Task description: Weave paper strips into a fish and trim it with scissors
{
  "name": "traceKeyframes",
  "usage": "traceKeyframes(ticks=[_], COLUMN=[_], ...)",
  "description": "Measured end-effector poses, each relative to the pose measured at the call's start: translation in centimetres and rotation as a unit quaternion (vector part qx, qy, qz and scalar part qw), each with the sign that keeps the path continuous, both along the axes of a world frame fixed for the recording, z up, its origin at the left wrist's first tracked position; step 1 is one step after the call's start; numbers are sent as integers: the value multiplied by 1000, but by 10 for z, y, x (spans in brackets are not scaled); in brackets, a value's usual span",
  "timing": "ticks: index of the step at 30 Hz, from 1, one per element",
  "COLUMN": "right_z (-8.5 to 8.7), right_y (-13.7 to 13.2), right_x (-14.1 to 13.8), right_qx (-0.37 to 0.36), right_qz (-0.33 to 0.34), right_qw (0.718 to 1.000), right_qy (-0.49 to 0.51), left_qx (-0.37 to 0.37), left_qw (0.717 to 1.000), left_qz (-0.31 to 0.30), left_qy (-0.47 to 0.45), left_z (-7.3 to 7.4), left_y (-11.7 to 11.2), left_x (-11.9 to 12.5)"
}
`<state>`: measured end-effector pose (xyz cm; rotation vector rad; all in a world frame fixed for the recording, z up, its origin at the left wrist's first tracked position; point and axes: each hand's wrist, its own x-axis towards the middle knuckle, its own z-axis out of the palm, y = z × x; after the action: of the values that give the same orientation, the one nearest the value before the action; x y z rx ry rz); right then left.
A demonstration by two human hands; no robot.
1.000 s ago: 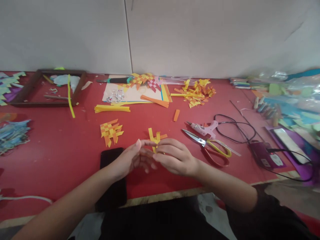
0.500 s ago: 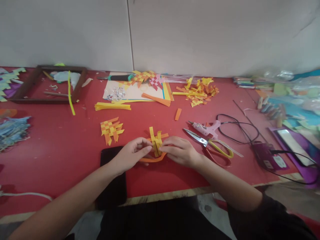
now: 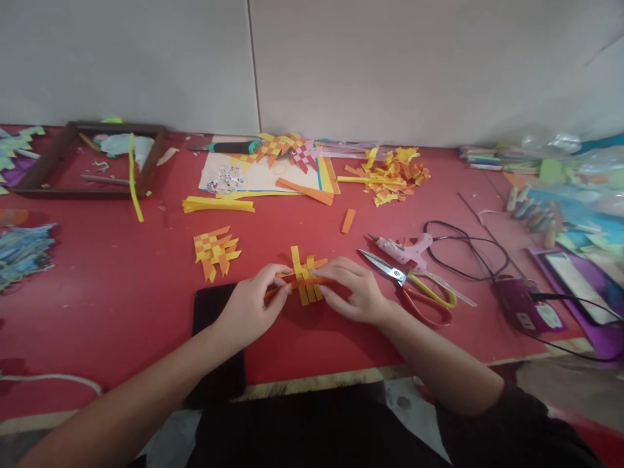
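Your left hand (image 3: 253,299) and right hand (image 3: 353,289) flank a small weave of flat yellow paper strips (image 3: 305,298), lower middle of the frame, on the red counter (image 3: 121,279).

Key relation: a narrow orange paper strip (image 3: 305,282) runs side to side across the frame, crossing the yellow strips nearly at right angles (theirs run roughly up and down). Left end at your left hand, right end at your right. The weave sits between both grips, right of the left one and left of the right one. Your right hand is nearer; its fingertips reach the weave's upper right edge.

Left grip: thumb and index brought together on the strip's left stretch. Right grip: fingers and thumb part spread about the strip's right end; can't tell how firmly you have it, the fingers cover it. Over or under at each yellow strip is too small to read.

Around you: a yellow-and-orange checkered paper weave with pointed ends (image 3: 214,250) lies up and left of your left hand. A flat black rectangular slab (image 3: 209,364) lies partly under your left forearm. Metal scissors with yellow and red handles (image 3: 397,276) lie right of your right hand, blades aimed upper left, a pink glue gun (image 3: 402,250) just above.
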<state>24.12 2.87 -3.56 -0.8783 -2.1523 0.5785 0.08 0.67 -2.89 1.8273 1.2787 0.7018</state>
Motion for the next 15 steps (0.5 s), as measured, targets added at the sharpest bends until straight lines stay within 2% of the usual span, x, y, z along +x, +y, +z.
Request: traceKeyframes(ticks=[2,5,11,15], right_z=[-3,-7,-8,-7], right_y=[0,0,4,8], right_x=[-3,-7,-9,-8], right_qx=[-26,-60,-106,-130], right_qz=[-61,-115,-151,-159], right_qw=[998,991,982,978], right_qy=[-6,-20,-33,-40], left_qx=[37,79,184,229], left_qw=[999,995,976,962], left_qz=[-8,-13,-6,-26], left_qy=[35,52,119,147], left_z=[0,0,-2,-2], left_y=[-1,-2,-3,-1], left_x=[1,4,4,2])
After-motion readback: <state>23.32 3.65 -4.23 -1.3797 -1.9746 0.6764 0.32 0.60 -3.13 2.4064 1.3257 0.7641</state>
